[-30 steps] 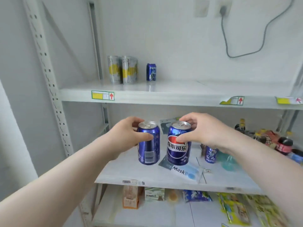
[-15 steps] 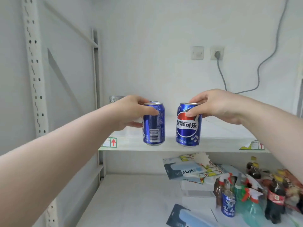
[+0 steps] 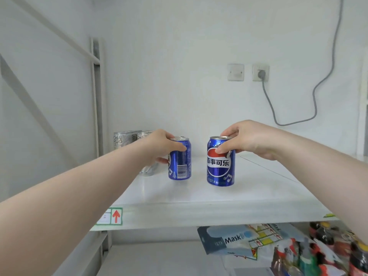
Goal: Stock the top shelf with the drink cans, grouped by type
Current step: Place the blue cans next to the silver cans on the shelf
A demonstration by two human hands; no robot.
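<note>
Two blue Pepsi cans are over the white top shelf [image 3: 199,198]. My left hand [image 3: 159,147] grips the left can [image 3: 180,163] by its upper side, barcode facing me. My right hand [image 3: 247,141] holds the right can [image 3: 220,166] by its rim and top, logo facing me. Both cans are upright at or just above the shelf surface, about a can's width apart. Two silver cans [image 3: 127,137] stand at the back left of the shelf, partly hidden behind my left hand and forearm.
A grey upright post [image 3: 96,96] borders the shelf at left. On the wall behind are a switch, a socket [image 3: 260,72] and a hanging grey cable. The lower shelf holds a mask pack [image 3: 225,239], label sheets and several bottles [image 3: 326,250] at right.
Both hands have carried the two Pepsi cans up from the lower shelf and forward over the top shelf, down to its surface. My view has risen with them.
</note>
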